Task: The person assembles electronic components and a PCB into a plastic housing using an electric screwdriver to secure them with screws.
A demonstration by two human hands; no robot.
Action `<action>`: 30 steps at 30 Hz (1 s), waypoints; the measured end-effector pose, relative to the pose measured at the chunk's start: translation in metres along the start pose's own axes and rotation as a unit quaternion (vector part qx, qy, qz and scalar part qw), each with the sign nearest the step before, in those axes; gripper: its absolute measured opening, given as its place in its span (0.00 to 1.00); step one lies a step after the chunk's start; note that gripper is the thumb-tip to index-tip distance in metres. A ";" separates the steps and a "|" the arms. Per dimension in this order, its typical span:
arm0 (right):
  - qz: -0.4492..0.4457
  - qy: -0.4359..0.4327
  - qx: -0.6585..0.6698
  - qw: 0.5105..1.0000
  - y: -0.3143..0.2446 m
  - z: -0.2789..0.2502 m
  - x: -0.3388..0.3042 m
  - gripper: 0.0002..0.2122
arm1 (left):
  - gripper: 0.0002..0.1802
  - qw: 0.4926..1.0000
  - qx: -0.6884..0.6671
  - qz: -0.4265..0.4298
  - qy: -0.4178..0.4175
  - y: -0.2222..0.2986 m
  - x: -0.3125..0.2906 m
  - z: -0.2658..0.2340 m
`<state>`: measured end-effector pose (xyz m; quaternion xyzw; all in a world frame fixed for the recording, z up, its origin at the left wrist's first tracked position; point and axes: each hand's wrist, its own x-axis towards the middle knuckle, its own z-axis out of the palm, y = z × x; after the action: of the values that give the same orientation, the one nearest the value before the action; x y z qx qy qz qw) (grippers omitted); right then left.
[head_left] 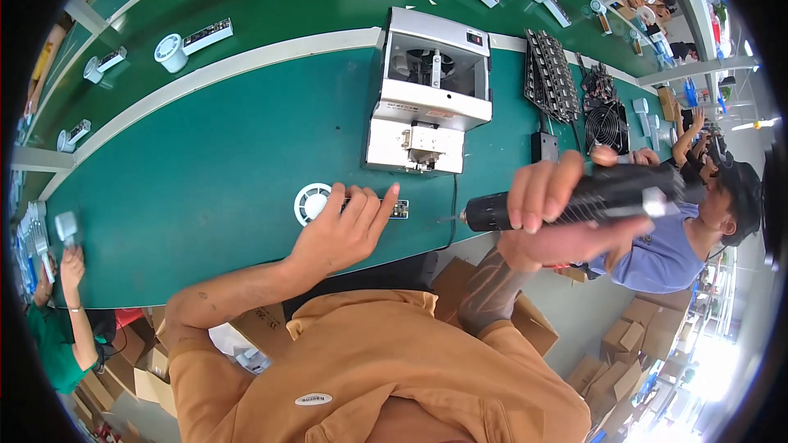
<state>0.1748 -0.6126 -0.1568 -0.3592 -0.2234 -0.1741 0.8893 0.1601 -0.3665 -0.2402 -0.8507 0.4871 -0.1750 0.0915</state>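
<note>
A white round-headed device (313,204) lies flat, with a black power driver (595,197) pointing toward it.

Bright scene, lower-right glare (716,367)

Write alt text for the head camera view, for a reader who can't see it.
A person's right hand grips a black, cylindrical power screwdriver, its thin bit pointing left. The left hand partly covers a white, round-headed device with exposed circuitry on a green worktable. Beyond stands a boxy, silver metal machine.
</note>
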 end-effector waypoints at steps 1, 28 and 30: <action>-0.041 0.015 -0.018 0.999 -0.003 0.017 0.006 0.45 | 0.27 1.000 0.003 -0.008 -0.003 0.003 0.002 -0.001; 0.029 0.101 -0.184 0.977 0.056 0.013 -0.018 0.44 | 0.25 1.000 0.020 0.005 -0.014 0.007 0.006 0.004; 0.027 0.103 -0.174 0.979 0.057 0.009 -0.021 0.44 | 0.25 1.000 0.018 0.004 -0.015 0.007 0.006 0.004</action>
<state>0.1817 -0.5640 -0.1939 -0.4944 -0.0868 -0.2222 0.8358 0.1593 -0.3751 -0.2450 -0.8497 0.4856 -0.1706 0.1146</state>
